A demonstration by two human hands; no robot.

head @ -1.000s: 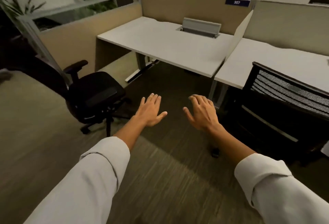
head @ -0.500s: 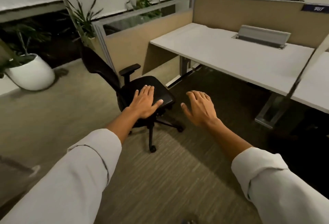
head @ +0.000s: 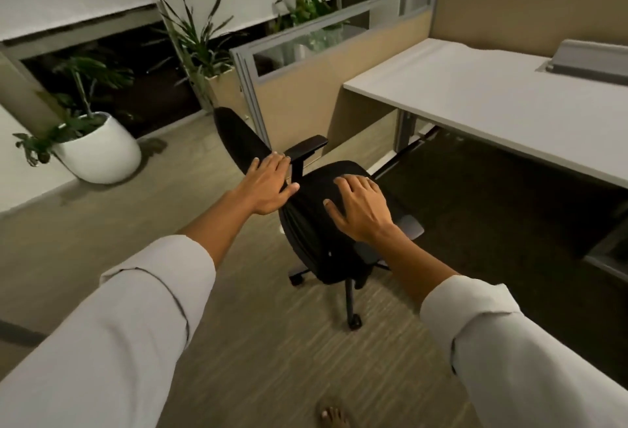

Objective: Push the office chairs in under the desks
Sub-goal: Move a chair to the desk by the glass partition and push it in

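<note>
A black office chair [head: 316, 240] on castors stands on the carpet, out in the open to the left of the white desk [head: 492, 104]. Its backrest leans away toward the upper left and one armrest sticks up behind the seat. My left hand [head: 268, 186] is stretched out flat, fingers apart, in front of the backrest's lower edge and the armrest post. My right hand [head: 360, 206] hovers over the seat, fingers spread, holding nothing. Whether either hand touches the chair I cannot tell.
A beige partition with a glass strip [head: 326, 63] closes the desk's left side. A white round planter [head: 98, 152] and a taller potted plant [head: 210, 63] stand by the window at left. A grey cable box [head: 591, 60] sits on the desk. A bare foot [head: 334, 415] shows at the bottom.
The view has swung left from the two desks to the loose chair. Both hands have come over the chair, which now looks closer. The second mesh-backed chair at right has left the view.
</note>
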